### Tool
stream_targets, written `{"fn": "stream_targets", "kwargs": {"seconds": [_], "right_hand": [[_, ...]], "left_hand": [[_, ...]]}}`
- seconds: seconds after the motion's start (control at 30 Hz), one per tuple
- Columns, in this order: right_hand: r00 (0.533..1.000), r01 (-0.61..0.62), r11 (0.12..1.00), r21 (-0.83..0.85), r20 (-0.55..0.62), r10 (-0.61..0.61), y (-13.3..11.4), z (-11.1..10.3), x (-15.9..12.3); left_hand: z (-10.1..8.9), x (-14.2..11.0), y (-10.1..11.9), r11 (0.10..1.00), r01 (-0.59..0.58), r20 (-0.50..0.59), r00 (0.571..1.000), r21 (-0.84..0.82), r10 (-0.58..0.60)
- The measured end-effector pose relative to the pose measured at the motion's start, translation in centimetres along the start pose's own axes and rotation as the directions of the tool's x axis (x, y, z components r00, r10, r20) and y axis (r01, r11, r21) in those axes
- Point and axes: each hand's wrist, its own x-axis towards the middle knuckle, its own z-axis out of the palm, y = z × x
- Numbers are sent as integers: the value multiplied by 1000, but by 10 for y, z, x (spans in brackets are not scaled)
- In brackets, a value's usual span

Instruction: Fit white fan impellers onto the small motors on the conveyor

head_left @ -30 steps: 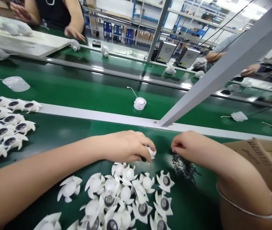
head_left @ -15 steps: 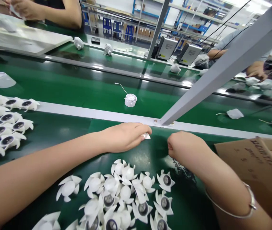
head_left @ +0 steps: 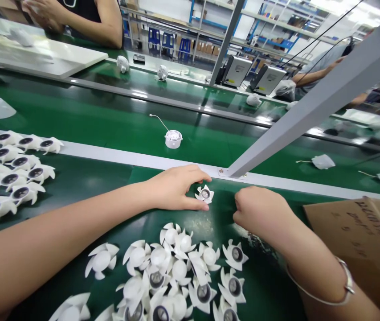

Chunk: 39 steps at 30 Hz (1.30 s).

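My left hand (head_left: pixel 176 187) lies low over the green work surface, thumb and fingers spread around a small white fan impeller (head_left: pixel 205 194). The impeller rests with its dark-ringed hub facing up, between thumb and fingers but not gripped. To its right, my right hand (head_left: pixel 259 209) is closed with the fingers curled under; whatever they hold, if anything, is hidden. Below both hands lies a loose pile of white impellers (head_left: pixel 179 269), some hub up, some dome up. Rows of more impellers (head_left: pixel 12 178) stand at the left.
A white fan housing (head_left: pixel 173 139) with a wire sits on the green conveyor belt (head_left: pixel 109 120) ahead. A slanted grey post (head_left: pixel 293 107) rises beyond my right hand. An open cardboard box (head_left: pixel 350 240) stands at the right. Two people work across the belt.
My left thumb and fingers have spread apart, showing the impeller between them. My right hand stays closed in about the same place. The fan housing on the belt has shifted slightly left.
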Motion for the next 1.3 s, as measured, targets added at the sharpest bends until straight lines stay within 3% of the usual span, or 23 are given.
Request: {"fn": "stream_targets", "kwargs": {"seconds": [0.1, 0.2, 0.4, 0.47, 0.57, 0.63, 0.7, 0.83, 1.07, 1.3], "right_hand": [[978, -26, 1000, -16, 207, 29, -6, -15, 6], [981, 38, 998, 58, 189, -48, -9, -19, 12], [981, 148, 967, 209, 94, -170, 2, -8, 20], [976, 174, 912, 372, 56, -209, 5, -8, 22], [971, 150, 736, 660, 42, -235, 1, -8, 23], [969, 161, 655, 739, 7, -246, -6, -6, 22], [969, 222, 685, 694, -77, -235, -15, -3, 21], [950, 298, 829, 472, -230, -211, -29, 3, 19], [943, 298, 902, 311, -244, -227, -32, 4, 17], [883, 399, 917, -22, -259, -390, -46, -8, -3]], "left_hand": [[2, 1, -3, 998, -57, 16, 998, 24, 57], [3, 2, -4, 999, -52, 16, 999, 13, 52], [2, 3, -6, 999, -51, 18, 999, -14, 51], [1, 3, -6, 998, -53, 21, 998, -17, 54], [0, 3, -5, 998, -53, 27, 998, -16, 53], [-1, 4, -4, 999, -48, 29, 998, -1, 48], [0, 5, -3, 999, -44, 26, 999, 13, 43], [2, 4, -3, 997, -72, -5, 997, 15, 72], [3, 4, -2, 997, -77, -29, 997, 15, 77], [4, 7, -6, 999, -42, -32, 999, 7, 42]]}}
